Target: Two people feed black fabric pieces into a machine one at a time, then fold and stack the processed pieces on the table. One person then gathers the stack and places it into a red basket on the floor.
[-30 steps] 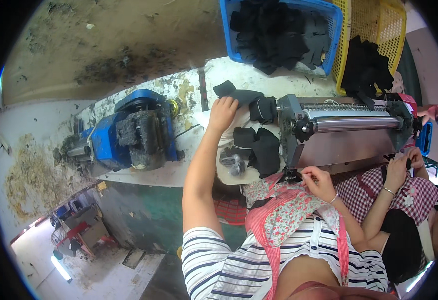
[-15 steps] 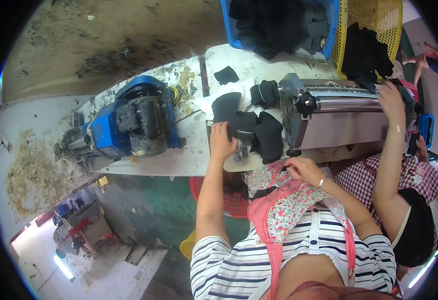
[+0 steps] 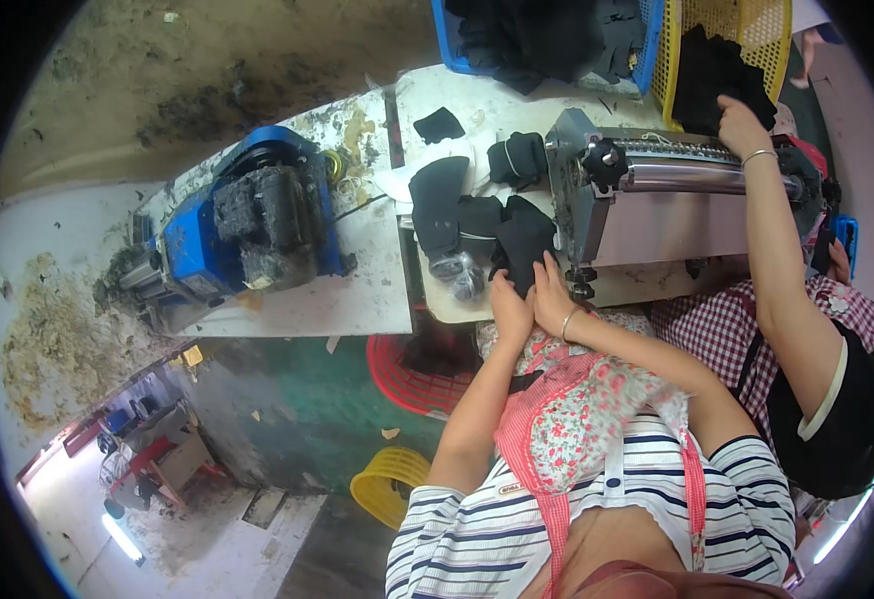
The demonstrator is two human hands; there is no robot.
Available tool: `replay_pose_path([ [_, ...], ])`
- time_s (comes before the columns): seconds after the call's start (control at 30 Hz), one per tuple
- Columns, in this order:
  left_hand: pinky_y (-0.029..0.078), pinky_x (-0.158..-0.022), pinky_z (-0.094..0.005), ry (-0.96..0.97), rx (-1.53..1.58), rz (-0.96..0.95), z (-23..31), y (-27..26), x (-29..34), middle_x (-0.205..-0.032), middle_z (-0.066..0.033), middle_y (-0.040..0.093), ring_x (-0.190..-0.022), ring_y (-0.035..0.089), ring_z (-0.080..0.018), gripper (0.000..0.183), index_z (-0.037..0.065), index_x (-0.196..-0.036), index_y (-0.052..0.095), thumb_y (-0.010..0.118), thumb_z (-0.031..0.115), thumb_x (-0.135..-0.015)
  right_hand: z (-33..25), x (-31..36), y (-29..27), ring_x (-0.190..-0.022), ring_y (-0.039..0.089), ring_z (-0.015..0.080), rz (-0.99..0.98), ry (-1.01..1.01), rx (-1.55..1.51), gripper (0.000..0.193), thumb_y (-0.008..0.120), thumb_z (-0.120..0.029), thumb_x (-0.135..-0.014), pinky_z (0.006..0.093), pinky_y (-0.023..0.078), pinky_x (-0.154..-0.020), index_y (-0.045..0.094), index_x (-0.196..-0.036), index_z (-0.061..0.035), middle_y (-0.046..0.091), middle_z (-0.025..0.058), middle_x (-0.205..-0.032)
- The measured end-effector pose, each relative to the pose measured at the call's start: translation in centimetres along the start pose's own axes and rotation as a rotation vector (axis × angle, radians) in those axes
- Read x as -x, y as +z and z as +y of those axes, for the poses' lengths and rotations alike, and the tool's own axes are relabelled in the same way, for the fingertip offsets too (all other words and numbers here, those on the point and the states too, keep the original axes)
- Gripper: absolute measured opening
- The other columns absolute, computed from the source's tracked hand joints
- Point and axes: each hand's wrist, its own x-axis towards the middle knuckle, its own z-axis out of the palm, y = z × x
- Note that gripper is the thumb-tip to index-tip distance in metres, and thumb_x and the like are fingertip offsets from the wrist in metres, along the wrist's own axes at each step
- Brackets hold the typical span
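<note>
Both hands, left (image 3: 510, 307) & right (image 3: 551, 296), on black fabric piece (image 3: 523, 240) by roller machine (image 3: 657, 190).

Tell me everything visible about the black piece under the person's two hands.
The black piece looks like soft, dark fabric or foam, flat and roughly rounded. It lies on the pale table edge in front of the grey roller machine, beside similar black pieces. The left hand and right hand press on its near edge. No finer detail can be made out.
</note>
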Motion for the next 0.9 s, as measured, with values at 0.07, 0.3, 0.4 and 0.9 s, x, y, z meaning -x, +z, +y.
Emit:
replay_pose_path([
  [0.07,0.041,-0.082,-0.0384,-0.099,0.088,-0.181,-0.3,-0.4,0.1,-0.095,-0.0181,0.054,-0.091,0.051,-0.0324,0.044,-0.003,-0.110,0.050,0.066,0.013,-0.072,1.3,-0.9,0.9,-0.125,0.023,0.0499,0.101,0.011,0.064,0.062,0.050,-0.006,-0.077,0.0468,0.025,-0.104,0.020,-0.129,0.0109,0.015,0.0357,-0.136],
  [0.3,0.045,-0.082,-0.0316,0.061,0.263,-0.159,-1.5,0.0,2.9,-0.103,-0.0162,0.056,-0.094,0.056,-0.0245,0.036,-0.002,-0.113,0.052,0.059,0.007,-0.079,3.8,-0.4,1.0,-0.123,0.033,0.0415,0.159,-0.038,0.046,0.071,0.067,-0.017,-0.072,0.0435,0.030,-0.101,0.029,-0.129,0.0032,0.028,0.0265,-0.135],
  [0.4,0.046,-0.079,-0.0288,-0.176,0.528,-0.197,-1.9,0.8,3.0,-0.100,-0.0104,0.058,-0.092,0.056,-0.0180,0.036,-0.003,-0.113,0.052,0.061,0.011,-0.081,5.6,-0.5,0.6,-0.123,0.035,0.0379,0.136,-0.087,-0.199,0.065,0.068,-0.019,-0.072,0.0427,0.032,-0.099,0.037,-0.126,-0.0007,0.036,0.0231,-0.131],
  [0.9,0.045,-0.060,-0.0276,-0.283,0.482,-0.197,-0.3,0.5,2.1,-0.077,-0.0120,0.060,-0.072,0.057,-0.0154,0.016,-0.005,-0.084,0.057,0.062,0.003,-0.071,2.8,2.2,-1.2,-0.116,0.044,0.0360,0.063,0.097,-0.187,0.081,0.062,-0.055,-0.073,0.0389,0.034,-0.097,0.041,-0.122,0.0054,0.044,0.0259,-0.123],
])
